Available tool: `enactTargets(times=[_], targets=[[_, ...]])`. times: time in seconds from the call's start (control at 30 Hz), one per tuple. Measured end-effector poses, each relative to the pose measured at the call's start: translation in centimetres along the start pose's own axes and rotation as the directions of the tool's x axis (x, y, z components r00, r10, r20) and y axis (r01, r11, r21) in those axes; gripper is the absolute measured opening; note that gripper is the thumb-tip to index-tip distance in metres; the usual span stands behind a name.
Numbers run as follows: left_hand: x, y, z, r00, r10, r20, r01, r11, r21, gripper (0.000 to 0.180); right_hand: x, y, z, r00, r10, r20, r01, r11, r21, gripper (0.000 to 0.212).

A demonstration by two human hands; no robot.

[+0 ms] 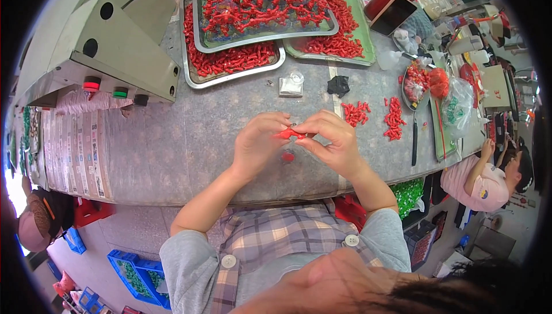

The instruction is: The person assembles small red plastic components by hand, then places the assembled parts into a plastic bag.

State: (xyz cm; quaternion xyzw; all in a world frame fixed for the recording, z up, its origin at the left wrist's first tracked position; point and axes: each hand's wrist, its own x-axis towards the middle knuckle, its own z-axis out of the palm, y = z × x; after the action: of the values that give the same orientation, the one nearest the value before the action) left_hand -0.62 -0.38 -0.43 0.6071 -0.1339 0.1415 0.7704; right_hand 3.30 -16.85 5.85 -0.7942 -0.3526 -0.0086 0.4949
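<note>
Above the table's near middle, my left hand (pixel 257 144) and my right hand (pixel 333 141) meet at a small glossy red piece (pixel 290 133). The thumb and fingertips of my right hand pinch its right end. Those of my left hand close on the other end, slightly blurred. The piece is knobbly; its exact kind is partly hidden by the fingers. Below it on the table lies a round red spot (pixel 287 157). To the right of my right hand are two loose piles of small red pieces, a nearer pile (pixel 356 113) and a farther pile (pixel 394 120).
Metal trays (pixel 276 44) and a green tray (pixel 368 49) hold heaps of red pieces at the back. A white box (pixel 291 86) and black crumpled wrap (pixel 338 86) lie before them. A grey machine (pixel 123 49) stands left; a black-handled tool (pixel 414 141) lies right. A co-worker (pixel 483 179) sits far right.
</note>
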Motion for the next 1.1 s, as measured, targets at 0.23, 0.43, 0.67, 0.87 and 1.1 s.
enactTargets(times=[0.23, 0.43, 0.67, 0.87, 1.1], targets=[[-0.2, 0.3, 0.0, 0.999, 0.024, 0.023, -0.027, 0.990, 0.138, 0.026, -0.4, -0.3, 0.2, 0.997, -0.073, -0.013, 0.071, 0.994, -0.086, 0.020], [-0.4, 0.4, 0.0, 0.993, -0.098, 0.069, 0.093, 0.993, 0.069, 0.024, -0.8, -0.4, 0.0, 0.999, 0.042, 0.018, -0.042, 0.999, -0.030, 0.016], [-0.4, 0.8, 0.1, 0.930, -0.359, 0.074, 0.351, 0.930, 0.107, 0.019, -1.1, -0.2, -0.3, 0.958, 0.276, 0.082, -0.285, 0.947, 0.146, 0.012], [-0.4, 0.9, 0.0, 0.830, -0.552, 0.078, 0.549, 0.834, 0.063, 0.018, -1.7, 0.8, -0.1, 0.926, 0.358, 0.122, -0.377, 0.897, 0.229, 0.012], [-0.5, 0.6, -0.1, 0.826, -0.559, 0.076, 0.554, 0.829, 0.073, 0.017, -2.1, 1.3, 0.3, 0.911, 0.394, 0.119, -0.412, 0.869, 0.273, 0.013]])
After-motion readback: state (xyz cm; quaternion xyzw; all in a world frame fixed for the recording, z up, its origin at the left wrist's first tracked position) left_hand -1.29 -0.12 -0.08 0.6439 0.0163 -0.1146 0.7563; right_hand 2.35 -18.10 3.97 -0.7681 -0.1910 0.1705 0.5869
